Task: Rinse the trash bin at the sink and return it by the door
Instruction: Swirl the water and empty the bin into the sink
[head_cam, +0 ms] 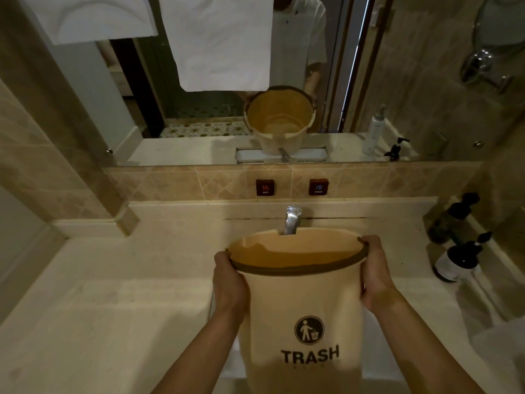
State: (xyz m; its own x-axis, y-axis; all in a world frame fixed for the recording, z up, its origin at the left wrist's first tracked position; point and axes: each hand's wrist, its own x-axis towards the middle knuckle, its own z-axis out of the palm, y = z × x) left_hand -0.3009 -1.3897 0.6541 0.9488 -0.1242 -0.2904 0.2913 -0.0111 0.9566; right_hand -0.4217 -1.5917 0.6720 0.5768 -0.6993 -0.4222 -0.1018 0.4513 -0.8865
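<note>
Hands clamp the cream trash bin (304,302) from either side: left hand (228,280) and right hand (375,275) both wrapped over its dark rim band, fingers curled at the top edge. The bin hangs between them, tilted with its mouth toward the faucet (292,220) at the far side. Its near wall reads "TRASH" under a litter pictogram. Wall buttons read "HOT" (265,187) and "COLD" (318,187).

The pale stone table (113,294) runs wide and mostly bare to the left. At its right end stand two dark pump bottles (460,260), one behind the other near the wall. A faucet (292,220) rises from its back edge.
</note>
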